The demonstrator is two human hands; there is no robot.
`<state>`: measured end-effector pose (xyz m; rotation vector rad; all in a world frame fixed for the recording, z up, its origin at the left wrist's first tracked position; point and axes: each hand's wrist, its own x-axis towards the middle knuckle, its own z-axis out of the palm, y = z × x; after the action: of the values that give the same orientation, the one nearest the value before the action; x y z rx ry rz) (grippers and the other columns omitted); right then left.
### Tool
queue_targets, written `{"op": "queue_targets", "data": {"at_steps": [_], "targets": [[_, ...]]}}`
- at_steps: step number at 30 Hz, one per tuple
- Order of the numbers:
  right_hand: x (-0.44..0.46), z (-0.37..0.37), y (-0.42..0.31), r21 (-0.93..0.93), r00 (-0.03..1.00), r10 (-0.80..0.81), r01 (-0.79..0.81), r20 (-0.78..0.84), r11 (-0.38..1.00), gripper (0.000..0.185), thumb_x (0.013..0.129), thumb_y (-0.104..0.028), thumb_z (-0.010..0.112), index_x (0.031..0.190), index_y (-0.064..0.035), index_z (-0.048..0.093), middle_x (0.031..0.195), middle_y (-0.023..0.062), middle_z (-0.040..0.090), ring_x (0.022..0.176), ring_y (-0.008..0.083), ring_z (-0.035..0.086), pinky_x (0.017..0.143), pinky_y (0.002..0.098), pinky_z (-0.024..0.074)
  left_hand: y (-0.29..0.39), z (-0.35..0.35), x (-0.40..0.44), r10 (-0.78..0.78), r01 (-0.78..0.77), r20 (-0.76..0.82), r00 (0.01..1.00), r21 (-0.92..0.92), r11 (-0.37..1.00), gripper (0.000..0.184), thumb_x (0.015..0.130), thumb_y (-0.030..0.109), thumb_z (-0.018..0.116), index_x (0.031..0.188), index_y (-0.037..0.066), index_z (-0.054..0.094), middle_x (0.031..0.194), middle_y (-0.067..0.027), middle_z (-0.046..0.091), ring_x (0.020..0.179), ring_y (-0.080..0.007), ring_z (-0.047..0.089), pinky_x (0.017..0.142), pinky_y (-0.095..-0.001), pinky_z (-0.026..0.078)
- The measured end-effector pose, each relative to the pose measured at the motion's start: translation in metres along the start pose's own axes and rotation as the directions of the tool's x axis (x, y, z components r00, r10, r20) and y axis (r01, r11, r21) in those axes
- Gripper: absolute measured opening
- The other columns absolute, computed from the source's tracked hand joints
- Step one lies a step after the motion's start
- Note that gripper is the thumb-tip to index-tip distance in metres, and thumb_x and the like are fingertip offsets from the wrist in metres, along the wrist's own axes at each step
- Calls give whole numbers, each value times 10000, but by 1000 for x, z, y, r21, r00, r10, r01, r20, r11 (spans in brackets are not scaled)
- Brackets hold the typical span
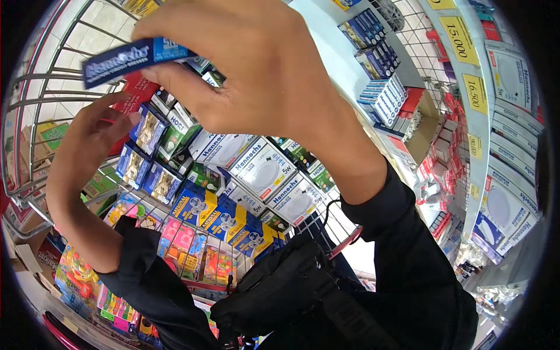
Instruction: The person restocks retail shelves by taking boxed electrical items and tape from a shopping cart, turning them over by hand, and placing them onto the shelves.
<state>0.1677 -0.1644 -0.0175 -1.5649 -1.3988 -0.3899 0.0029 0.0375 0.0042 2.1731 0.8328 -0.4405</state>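
Observation:
My right hand (251,64) grips a slim dark blue Hannochs box (125,61) between thumb and fingers, above the wire shopping cart (49,76). Lower left, my left hand (96,128) has its fingers curved and apart, close to a red box (138,92); whether it touches that box is unclear. Below both hands, the cart holds white Hannochs 5W lamp boxes (265,169), green Hori boxes (175,134), blue boxes with a bulb picture (147,129) and a row of blue-yellow National boxes (224,221). My right hand hides part of the cart's contents.
On the right, a shelf carries yellow price tags (459,39) and stacked white Hannochs boxes (507,204). Small boxes stand on a white surface, beside an open carton (423,125). Colourful toy packs (184,248) lie below the cart. A black bag (274,283) hangs at my front.

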Motion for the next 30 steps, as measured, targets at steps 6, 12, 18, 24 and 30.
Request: {"op": "queue_targets", "data": {"at_steps": [6,12,18,24,30], "targets": [[18,-16,25,132,937,-275,307,-216,942,371,771,49,705,1133,26,626,1023,150,647,877,238,660,741,315,529,2,-4,-7,1,-3,-50,999,-28,1000,494,953,314,692,1328,5,601,1017,-104,682,902,-149,607,839,-282,455],[21,-17,39,209,902,-152,253,-403,945,438,749,100,709,1173,5,657,1049,158,672,903,229,665,752,322,541,-2,-2,-4,-46,44,-58,997,-24,999,506,946,347,704,1321,20,612,1002,-92,662,906,-147,596,812,-296,474],[-40,-84,61,-26,969,199,-205,-143,978,346,779,55,782,1098,-16,668,1064,75,684,966,179,660,881,298,510,1,-4,-7,-31,28,-93,995,-28,999,481,947,370,696,1288,35,642,935,-91,662,858,-147,598,781,-292,480],[-111,-130,135,-418,822,547,-558,-159,716,343,781,-149,832,1096,-57,731,1083,91,714,987,228,674,864,340,523,-1,-2,-8,2,-6,-101,995,-43,999,472,956,357,690,1291,28,639,934,-107,673,842,-149,611,758,-296,489],[-165,-131,188,-728,788,608,-476,-102,494,352,809,-311,786,1112,-139,734,1107,57,715,1096,272,605,1030,473,351,3,1,-8,-19,17,-110,994,-15,1000,482,951,365,699,1293,30,637,952,-114,683,874,-151,632,795,-291,503]]}}
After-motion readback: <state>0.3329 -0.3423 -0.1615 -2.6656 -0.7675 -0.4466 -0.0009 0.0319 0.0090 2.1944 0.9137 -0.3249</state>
